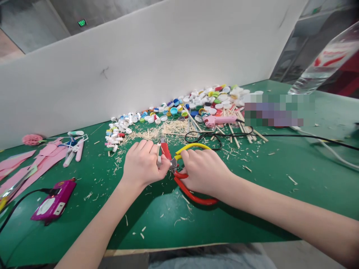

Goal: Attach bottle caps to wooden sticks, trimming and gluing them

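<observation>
My right hand (206, 170) is closed round the pliers-like cutters, which have one yellow handle (196, 145) and one red handle (196, 197). Their metal jaws (173, 163) point left and meet the fingertips of my left hand (146, 162). That hand is closed, and a short end of a thin wooden stick (158, 149) shows between its thumb and forefinger. A red-handled tool (165, 149) lies on the green table just beyond the jaws. Most of the stick is hidden by my fingers.
Behind my hands lie wood shavings (151, 130), many bottle caps (174, 111), wooden sticks (234, 130) and a pink glue gun (220, 120) with a black cable. At left are a purple power block (54, 201) and pink paper (42, 164). A water bottle (322, 69) stands back right.
</observation>
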The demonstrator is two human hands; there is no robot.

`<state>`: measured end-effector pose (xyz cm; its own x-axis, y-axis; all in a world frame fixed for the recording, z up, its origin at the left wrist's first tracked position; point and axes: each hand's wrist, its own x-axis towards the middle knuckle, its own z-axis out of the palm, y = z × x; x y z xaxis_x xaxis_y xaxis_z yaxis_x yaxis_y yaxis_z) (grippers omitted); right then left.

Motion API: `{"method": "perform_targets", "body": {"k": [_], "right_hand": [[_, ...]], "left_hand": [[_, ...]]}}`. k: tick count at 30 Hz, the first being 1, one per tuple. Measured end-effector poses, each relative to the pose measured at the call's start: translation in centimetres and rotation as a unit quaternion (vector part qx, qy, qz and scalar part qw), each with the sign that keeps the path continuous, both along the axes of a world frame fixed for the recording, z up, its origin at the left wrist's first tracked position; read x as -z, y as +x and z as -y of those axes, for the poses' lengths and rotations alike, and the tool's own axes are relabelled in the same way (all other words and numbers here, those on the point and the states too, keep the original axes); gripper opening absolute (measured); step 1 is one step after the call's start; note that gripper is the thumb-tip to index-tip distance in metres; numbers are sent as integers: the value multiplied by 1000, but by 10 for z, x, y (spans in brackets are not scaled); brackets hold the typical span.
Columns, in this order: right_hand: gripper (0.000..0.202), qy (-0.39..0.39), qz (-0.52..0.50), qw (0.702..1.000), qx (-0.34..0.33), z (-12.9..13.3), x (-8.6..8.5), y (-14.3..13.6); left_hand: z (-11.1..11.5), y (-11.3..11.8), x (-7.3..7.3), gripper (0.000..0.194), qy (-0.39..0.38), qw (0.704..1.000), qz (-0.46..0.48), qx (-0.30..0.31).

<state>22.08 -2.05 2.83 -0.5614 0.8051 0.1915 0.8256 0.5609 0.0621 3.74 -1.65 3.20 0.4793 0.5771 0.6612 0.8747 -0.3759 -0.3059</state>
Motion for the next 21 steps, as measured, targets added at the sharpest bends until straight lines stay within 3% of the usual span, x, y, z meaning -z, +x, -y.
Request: {"method": "perform_targets", "body": {"k": [7,12,15,17,19,21], "right_hand": [[21,1,-6,1000,3,-11,5,2],[24,5,-35,998,46,-14,1,7],[38,-28,-95,991,93,-18,-4,11],[47,-54,-125,984,111,-22,-8,14],[52,-73,-149,979,116,-26,-10,16],[55,-82,-171,975,112,-27,-12,17]], "left_hand": [[-13,0,14,28,-51,998,22,-17],[-10,-2,13,31,3,998,54,44],[-4,-4,11,46,88,984,138,70],[-2,-4,12,45,117,965,219,86],[-2,-3,15,41,89,948,293,92],[-4,0,18,40,3,936,345,75]]}}
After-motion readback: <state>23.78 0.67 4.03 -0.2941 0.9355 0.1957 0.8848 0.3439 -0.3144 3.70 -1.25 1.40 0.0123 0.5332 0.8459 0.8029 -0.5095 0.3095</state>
